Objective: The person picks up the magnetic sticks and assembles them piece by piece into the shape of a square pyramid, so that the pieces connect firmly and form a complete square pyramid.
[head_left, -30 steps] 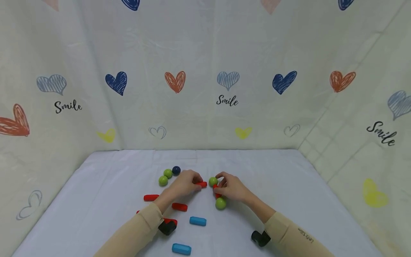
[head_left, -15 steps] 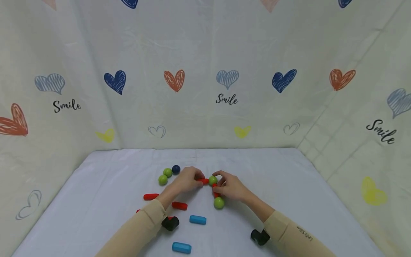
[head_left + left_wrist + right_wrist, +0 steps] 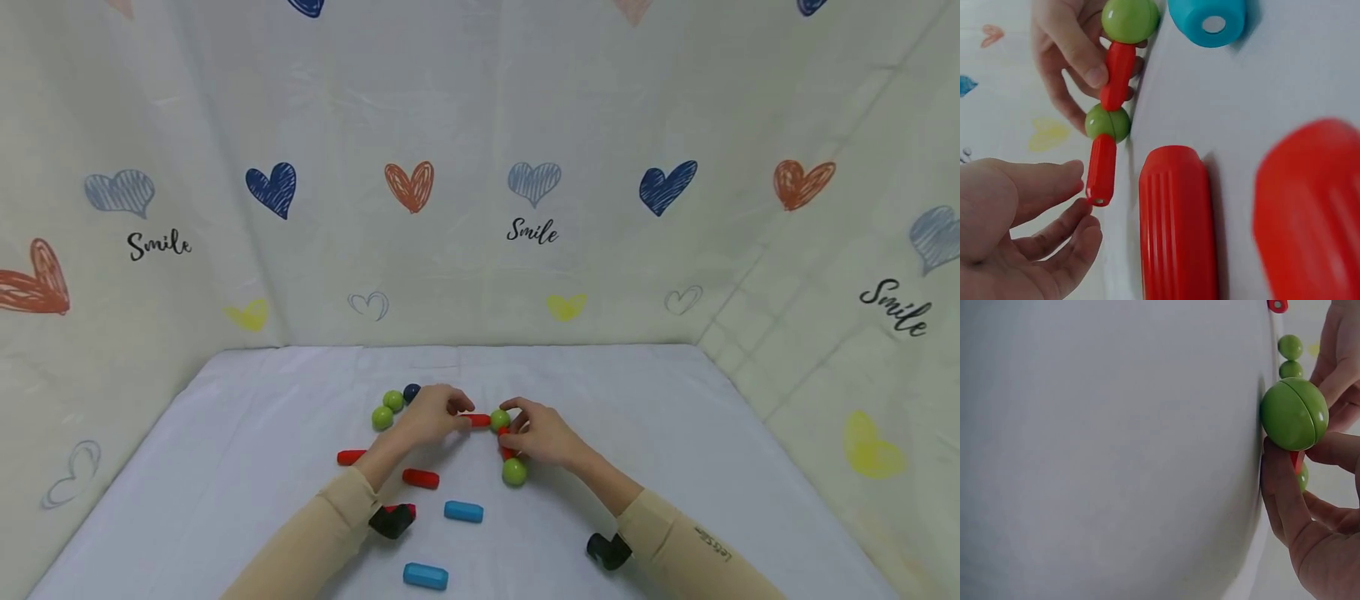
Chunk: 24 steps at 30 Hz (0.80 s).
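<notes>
A chain of two red rods and two green balls lies in the middle of the white table. My right hand (image 3: 546, 435) pinches the red rod (image 3: 1118, 75) between the far green ball (image 3: 500, 419) and the near green ball (image 3: 513, 472). The other red rod (image 3: 477, 420) points left from the far ball. At its free end is my left hand (image 3: 435, 414), thumb and fingers parted, fingertips right beside the rod (image 3: 1102, 169) in the left wrist view. The right wrist view shows the near ball (image 3: 1295, 414) large in front of the right fingers.
Two loose green balls (image 3: 382, 417) and a dark blue ball (image 3: 411, 392) sit behind the left hand. Loose red rods (image 3: 421, 478) lie around the left forearm. Two blue rods (image 3: 463, 512) rest nearer the front. A patterned cloth (image 3: 480, 250) hangs behind the table.
The left hand brought its red rod right against the far green ball, then loosened its fingers and drew slightly left off it. The right hand keeps its pinch, nearly still.
</notes>
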{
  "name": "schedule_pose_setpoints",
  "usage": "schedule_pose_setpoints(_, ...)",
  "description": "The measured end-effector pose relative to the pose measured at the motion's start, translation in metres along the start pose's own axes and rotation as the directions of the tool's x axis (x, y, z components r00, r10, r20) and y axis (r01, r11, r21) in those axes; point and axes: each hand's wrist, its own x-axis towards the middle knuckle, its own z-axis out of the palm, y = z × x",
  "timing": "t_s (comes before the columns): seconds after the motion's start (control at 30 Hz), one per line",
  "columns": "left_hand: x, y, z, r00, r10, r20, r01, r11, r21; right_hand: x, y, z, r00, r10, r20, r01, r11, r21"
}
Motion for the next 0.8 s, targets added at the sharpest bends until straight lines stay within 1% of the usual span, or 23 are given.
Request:
schedule_pose_setpoints(0.13,-0.007,-0.001,-0.007,0.999,0.014,-0.045,-0.014,1.000,0.001,0.000,0.000,0.000,1.000,0.006,-0.001,-0.006,1.000,0.002)
schedule_pose_setpoints(0.23,-0.013,-0.002,-0.013,0.994,0.019,-0.106,-0.020,1.000,-0.009,0.001,-0.001,0.001,1.000,0.015,-0.004,-0.015,1.000,0.000)
schedule_pose_setpoints(0.4,-0.022,-0.006,-0.023,0.976,0.035,-0.217,-0.039,0.999,-0.013,0.002,0.000,0.001,1.000,0.019,-0.009,-0.019,1.000,0.000)
schedule_pose_setpoints(0.43,-0.024,-0.008,-0.026,0.972,0.035,-0.231,-0.039,0.999,-0.016,0.002,0.000,0.001,1.000,0.017,-0.010,-0.017,1.000,0.002)
schedule_pose_setpoints(0.5,-0.027,-0.011,-0.030,0.967,0.025,-0.254,-0.031,0.999,-0.020,0.002,-0.001,0.000,1.000,0.016,-0.011,-0.016,1.000,0.007)
schedule_pose_setpoints(0.7,-0.035,-0.020,-0.041,0.953,-0.028,-0.303,0.013,0.999,-0.050,0.001,-0.001,0.000,1.000,0.014,-0.011,-0.014,1.000,0.000)
schedule_pose_setpoints(0.8,-0.039,-0.024,-0.045,0.941,-0.065,-0.333,0.045,0.997,-0.069,0.001,0.000,0.000,1.000,0.014,-0.008,-0.014,1.000,-0.008)
